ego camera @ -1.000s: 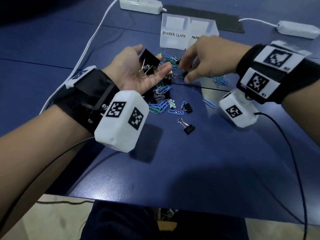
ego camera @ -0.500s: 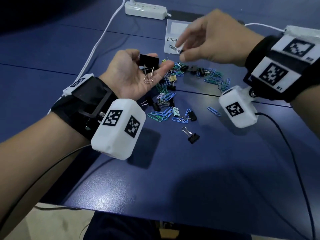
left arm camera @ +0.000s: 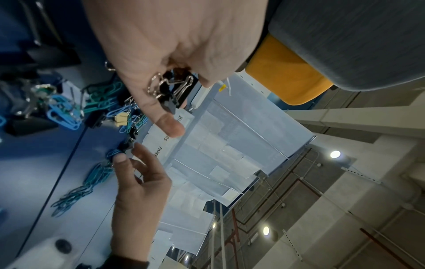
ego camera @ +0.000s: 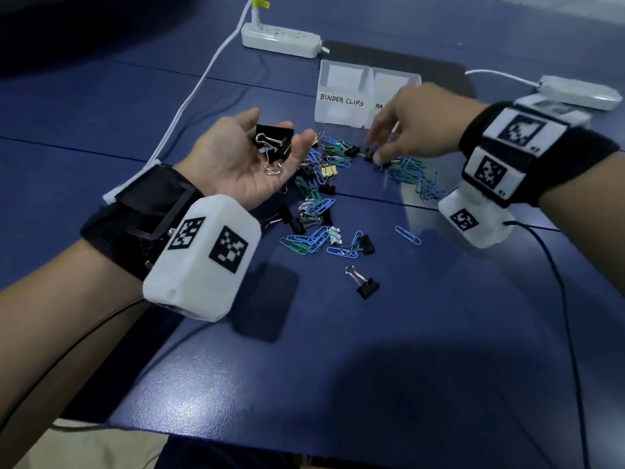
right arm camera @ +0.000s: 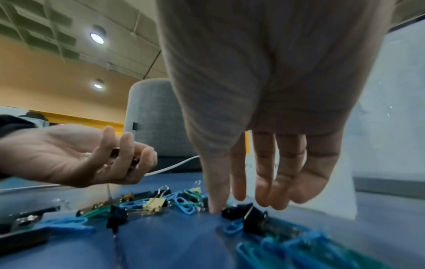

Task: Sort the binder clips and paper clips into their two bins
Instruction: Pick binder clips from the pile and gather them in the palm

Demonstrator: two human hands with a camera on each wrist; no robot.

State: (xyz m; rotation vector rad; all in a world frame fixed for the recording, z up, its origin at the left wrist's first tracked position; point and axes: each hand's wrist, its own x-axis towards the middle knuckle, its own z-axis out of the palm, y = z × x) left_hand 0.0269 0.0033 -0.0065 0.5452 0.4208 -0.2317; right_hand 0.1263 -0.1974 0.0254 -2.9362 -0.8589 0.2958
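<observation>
On the blue counter (ego camera: 439, 333) in front of you, a loose pile of clips (ego camera: 324, 198) is spread between your two hands. Your left hand (ego camera: 236, 164) is palm up above the left side of the pile, fingers loosely cupped around a few black binder clips (ego camera: 275, 147) lying in the palm. Your right hand (ego camera: 416, 126) reaches down over the far right part of the pile with its fingers extended and spread. The thumb tip touches the counter just beside a small black binder clip (right arm camera: 250, 214), and the hand holds nothing. Blue and green paper clips (ego camera: 419, 181) lie under and to the right of that hand. Two clear bins (ego camera: 341, 93) stand at the far side of the pile, the left one labelled BINDER CLIPS. One black binder clip (ego camera: 367, 287) lies alone on the near side. A white power strip (ego camera: 280, 40) sits at the far edge.
</observation>
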